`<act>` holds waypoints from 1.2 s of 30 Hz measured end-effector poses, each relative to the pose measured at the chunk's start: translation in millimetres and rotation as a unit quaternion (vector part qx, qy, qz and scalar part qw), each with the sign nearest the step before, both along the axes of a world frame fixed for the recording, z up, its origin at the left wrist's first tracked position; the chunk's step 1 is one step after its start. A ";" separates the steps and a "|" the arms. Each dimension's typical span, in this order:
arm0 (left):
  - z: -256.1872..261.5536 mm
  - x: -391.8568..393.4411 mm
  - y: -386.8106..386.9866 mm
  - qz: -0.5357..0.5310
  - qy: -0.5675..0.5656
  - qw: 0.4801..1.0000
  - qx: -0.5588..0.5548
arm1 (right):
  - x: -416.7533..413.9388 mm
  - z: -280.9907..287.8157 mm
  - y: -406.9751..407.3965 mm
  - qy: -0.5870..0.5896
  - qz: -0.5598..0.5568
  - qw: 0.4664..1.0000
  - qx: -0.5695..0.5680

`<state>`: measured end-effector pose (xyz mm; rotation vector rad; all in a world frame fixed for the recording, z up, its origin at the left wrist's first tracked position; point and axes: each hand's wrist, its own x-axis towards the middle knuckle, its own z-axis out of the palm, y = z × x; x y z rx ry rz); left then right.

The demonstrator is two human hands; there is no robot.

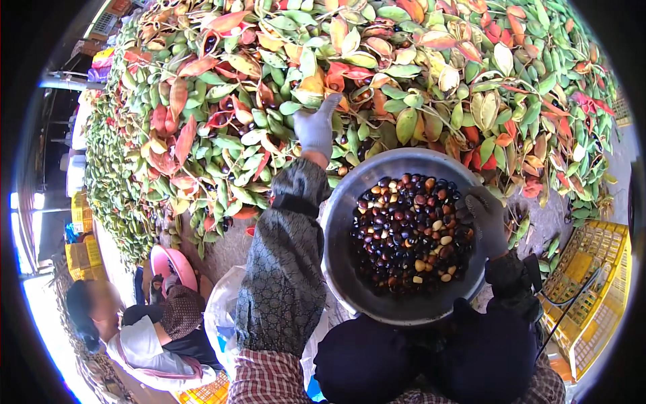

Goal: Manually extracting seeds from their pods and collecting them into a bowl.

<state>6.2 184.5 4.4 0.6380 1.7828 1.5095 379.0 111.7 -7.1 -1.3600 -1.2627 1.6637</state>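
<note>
A large heap of green and red seed pods (pixel 242 65) rises before me, many split open on dark seeds. My left hand (pixel 316 123), in a grey glove, reaches into the near side of the heap at an orange opened pod (pixel 312 87); whether its fingers grip that pod cannot be told. A wide metal basin (pixel 343 197) rests by my knees. Dark brown, black and some pale seeds (pixel 411 230) lie inside it. My right hand (pixel 487 219), also gloved, is at the basin's right side, its fingers over the rim.
At the lower left a co-worker (pixel 156 333) sits with a pink basin (pixel 185 267). A yellow plastic crate (pixel 588 272) stands at my right, more yellow crates (pixel 83 252) at the far left. A white plastic sack (pixel 224 298) lies beside my left sleeve.
</note>
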 end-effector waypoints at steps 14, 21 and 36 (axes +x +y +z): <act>30.1 -18.2 26.3 -0.290 0.816 0.496 -0.061 | -30.2 9.0 10.5 0.034 0.025 0.999 -0.013; 11.5 -5.1 24.8 -0.290 0.794 0.520 -0.118 | -30.7 -0.5 8.6 0.079 0.080 0.994 -0.005; 14.6 87.6 -117.1 -0.319 0.388 0.863 0.046 | -113.1 -11.8 25.0 -0.031 0.117 0.908 0.401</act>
